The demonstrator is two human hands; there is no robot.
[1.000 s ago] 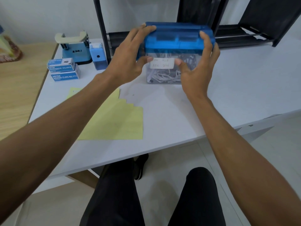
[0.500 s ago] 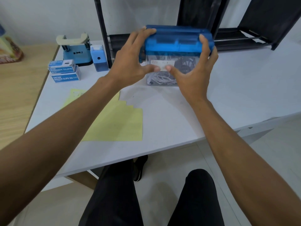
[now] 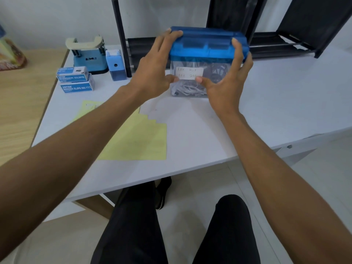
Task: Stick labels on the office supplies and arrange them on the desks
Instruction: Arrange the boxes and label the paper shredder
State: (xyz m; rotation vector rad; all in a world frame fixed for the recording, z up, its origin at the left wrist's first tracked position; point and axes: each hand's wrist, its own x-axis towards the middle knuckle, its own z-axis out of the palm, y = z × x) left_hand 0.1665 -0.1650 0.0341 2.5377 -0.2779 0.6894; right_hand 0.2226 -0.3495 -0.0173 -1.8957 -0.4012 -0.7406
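A clear box with a blue lid [image 3: 207, 48] stands on the white desk [image 3: 276, 103], full of paper shreds and dark clips. A white handwritten label [image 3: 189, 73] is stuck on its front wall. My left hand [image 3: 155, 71] grips the box's left side, fingers over the lid, thumb at the label's left edge. My right hand [image 3: 228, 79] holds the right side, with its thumb pressing the label's lower right corner. A yellow label sheet [image 3: 141, 140] with stepped cut-outs lies on the desk under my left forearm.
Two stacked binder clip boxes [image 3: 75, 79], a blue hole punch [image 3: 87, 54] and a blue sharpener [image 3: 115, 65] sit at the desk's back left. A black rack [image 3: 282, 42] stands behind the box. A wooden desk [image 3: 21, 103] adjoins on the left.
My thumbs met over the label half a second ago and have since slid apart to its edges. The box has stayed in place between both hands.
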